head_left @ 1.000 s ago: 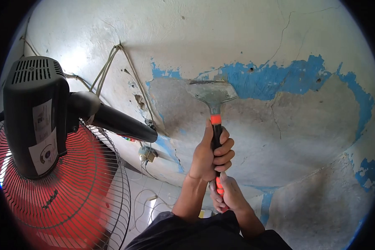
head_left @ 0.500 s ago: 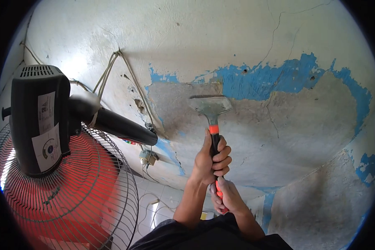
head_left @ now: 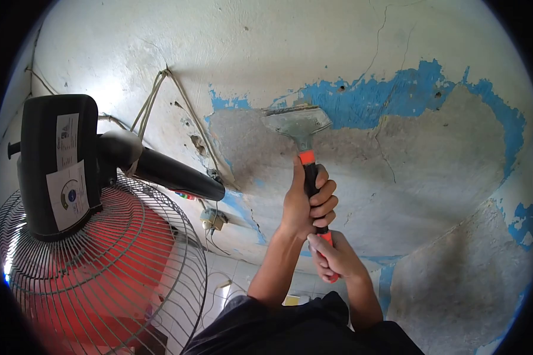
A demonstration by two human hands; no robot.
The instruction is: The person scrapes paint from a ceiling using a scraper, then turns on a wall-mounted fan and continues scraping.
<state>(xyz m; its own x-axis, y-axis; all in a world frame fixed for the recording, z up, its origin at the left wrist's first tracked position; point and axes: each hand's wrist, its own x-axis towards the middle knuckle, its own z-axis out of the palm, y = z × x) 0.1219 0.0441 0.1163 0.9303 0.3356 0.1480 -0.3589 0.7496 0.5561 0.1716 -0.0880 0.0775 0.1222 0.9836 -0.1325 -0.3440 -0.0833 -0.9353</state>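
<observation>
A long-handled wall scraper [head_left: 305, 127] with a wide metal head and a black and orange handle points up the wall. Its blade edge lies along the lower border of the blue paint [head_left: 367, 100], where bare grey plaster [head_left: 337, 160] begins. My left hand [head_left: 308, 204] wraps round the upper handle, thumb along its side. Lower down, my right hand [head_left: 336, 255] is closed round the handle's end. Part of the handle is hidden by my fingers.
At left stands a fan [head_left: 65, 171] with a wire cage [head_left: 118, 266] and black pole. A cord [head_left: 186, 106] hangs from a nail on the wall. An electrical outlet [head_left: 213, 220] sits low on the wall. White floor tiles show below.
The scraper has moved up the wall, its blade now reaching the blue paint's border. Both hands have moved with it, still gripping the handle. The view has shifted slightly.
</observation>
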